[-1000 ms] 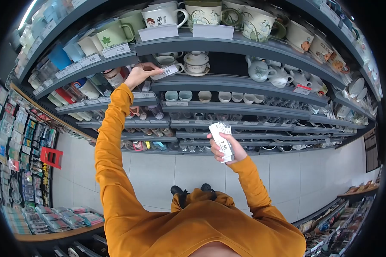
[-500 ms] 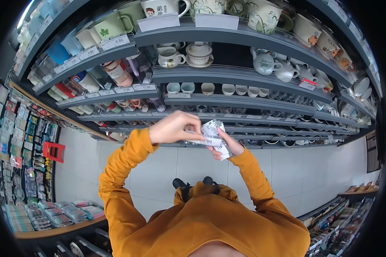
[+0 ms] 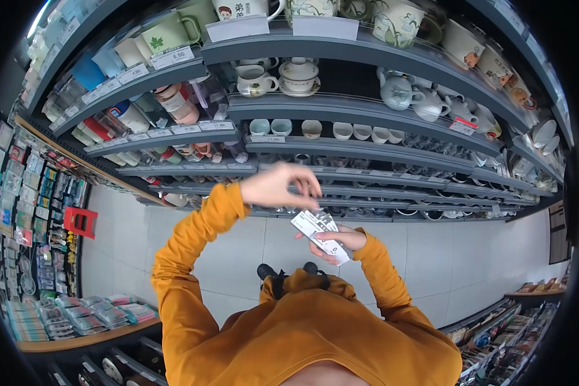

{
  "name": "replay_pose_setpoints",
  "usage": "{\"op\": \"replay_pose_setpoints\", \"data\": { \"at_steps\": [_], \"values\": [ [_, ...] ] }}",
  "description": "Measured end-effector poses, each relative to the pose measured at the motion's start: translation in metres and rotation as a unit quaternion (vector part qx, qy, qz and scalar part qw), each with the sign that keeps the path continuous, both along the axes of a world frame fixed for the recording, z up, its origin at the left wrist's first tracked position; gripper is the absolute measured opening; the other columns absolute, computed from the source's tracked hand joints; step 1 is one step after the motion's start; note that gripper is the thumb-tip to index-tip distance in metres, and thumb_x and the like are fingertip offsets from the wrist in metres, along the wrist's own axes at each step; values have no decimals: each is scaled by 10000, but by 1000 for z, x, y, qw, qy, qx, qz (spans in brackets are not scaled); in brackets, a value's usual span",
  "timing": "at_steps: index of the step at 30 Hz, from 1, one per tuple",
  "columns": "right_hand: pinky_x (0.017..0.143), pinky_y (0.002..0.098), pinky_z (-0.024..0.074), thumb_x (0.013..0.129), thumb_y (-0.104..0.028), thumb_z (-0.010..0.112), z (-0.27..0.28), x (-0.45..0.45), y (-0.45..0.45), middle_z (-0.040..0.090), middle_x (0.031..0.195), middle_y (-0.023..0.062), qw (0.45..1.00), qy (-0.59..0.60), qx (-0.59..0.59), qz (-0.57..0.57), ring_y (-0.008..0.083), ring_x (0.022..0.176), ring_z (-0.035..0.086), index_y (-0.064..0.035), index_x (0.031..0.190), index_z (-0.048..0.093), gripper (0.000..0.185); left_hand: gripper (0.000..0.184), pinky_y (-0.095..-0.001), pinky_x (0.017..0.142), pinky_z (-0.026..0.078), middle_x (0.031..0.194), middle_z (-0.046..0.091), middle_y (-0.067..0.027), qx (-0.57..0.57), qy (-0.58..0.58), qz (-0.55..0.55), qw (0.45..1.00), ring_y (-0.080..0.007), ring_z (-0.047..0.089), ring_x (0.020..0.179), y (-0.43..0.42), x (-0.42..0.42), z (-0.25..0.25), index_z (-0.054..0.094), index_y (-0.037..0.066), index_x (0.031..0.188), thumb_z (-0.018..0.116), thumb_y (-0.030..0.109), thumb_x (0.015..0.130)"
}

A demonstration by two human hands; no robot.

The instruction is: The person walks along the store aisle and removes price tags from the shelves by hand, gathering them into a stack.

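Observation:
A fanned stack of white price labels (image 3: 316, 229), printed in black, rests in my right hand (image 3: 342, 242). The right thumb presses on top of the stack and the fingers lie beneath it. Just above and to the left is my left hand (image 3: 280, 185), with fingers curled and a gap between thumb and fingertips. Nothing shows in that hand, and it is apart from the labels. Both hands are in front of the lower shelves, over the pale tiled floor (image 3: 228, 241).
Curved dark shelves ahead hold mugs (image 3: 167, 35), teapots (image 3: 397, 90), small bowls (image 3: 312, 128) and bottles (image 3: 177, 103). A red plastic stool (image 3: 80, 222) stands at the left. Packaged goods (image 3: 83, 318) lie on a display at lower left, with more racks at lower right.
My left hand has released the label it was pinching and moved slightly up and right, away from the stack. My right hand has lowered a little with the labels.

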State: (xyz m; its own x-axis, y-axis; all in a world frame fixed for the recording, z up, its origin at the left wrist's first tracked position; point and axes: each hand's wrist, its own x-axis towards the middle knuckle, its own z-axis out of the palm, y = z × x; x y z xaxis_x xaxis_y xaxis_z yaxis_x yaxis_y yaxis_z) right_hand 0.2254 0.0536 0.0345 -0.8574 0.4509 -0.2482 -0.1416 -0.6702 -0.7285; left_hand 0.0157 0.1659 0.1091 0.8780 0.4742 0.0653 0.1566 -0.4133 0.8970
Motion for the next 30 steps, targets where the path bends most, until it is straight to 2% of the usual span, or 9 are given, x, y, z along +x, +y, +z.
{"op": "replay_pose_setpoints", "data": {
  "at_steps": [2,4,8,11,15,19,22,28,30],
  "values": [
    [447,256,424,955,-262,403,-5,2,-5,506,762,74,999,23,-23,-29,118,519,470,-37,1370,341,476,247,-276,718,498,907,654,-82,130,46,145,980,-146,630,753,43,-15,-27,646,33,950,719,214,800],
    [459,262,434,944,-237,397,-4,4,-10,500,765,78,996,33,-43,-69,123,522,470,-39,1390,319,495,267,-372,804,488,1001,597,-128,344,126,274,889,-310,597,904,79,-37,-62,627,53,1027,641,241,838],
    [467,270,442,931,-221,389,-9,7,-15,499,777,79,995,27,-32,-91,128,528,470,-44,1404,307,511,296,-400,866,457,1047,566,-133,442,182,293,828,-314,538,1008,114,-54,-108,623,68,1055,638,261,832],
    [470,274,446,939,-237,390,-14,9,-17,502,785,75,994,33,-27,-99,130,529,468,-46,1403,312,508,264,-406,853,455,984,604,-144,444,212,306,815,-321,563,970,126,-55,-122,653,73,1006,646,264,824],
    [475,276,454,965,-302,381,-20,14,-21,522,807,75,993,22,-21,-118,131,538,491,-48,1394,326,501,194,-401,812,466,860,651,-151,368,200,286,862,-331,607,841,140,-53,-109,692,79,827,677,270,790],
    [515,284,506,977,-360,377,-29,18,-23,552,873,81,988,14,-21,-151,148,585,566,-53,1384,339,511,185,-406,730,493,842,664,-136,354,158,296,873,-341,622,826,143,-59,-95,686,80,844,679,257,793],
    [578,298,548,971,-348,386,-30,20,-20,556,913,87,982,-34,-27,-186,173,655,613,-54,1380,344,505,186,-399,717,495,854,664,-142,333,205,308,867,-337,624,809,139,-59,-81,678,79,844,674,260,802],
    [640,345,570,944,-235,450,-48,31,-20,571,1028,130,974,-19,-52,-217,206,769,633,-45,1381,317,495,191,-362,692,489,868,645,-134,328,151,207,909,-335,613,800,78,-47,-47,652,23,854,635,213,842],
    [651,360,573,933,-200,464,-50,27,-16,565,1069,148,970,5,-36,-242,214,793,635,-33,1361,320,481,186,-346,699,494,867,663,-130,260,130,163,943,-305,632,791,53,-37,-26,673,23,879,634,202,845]
  ]
}}
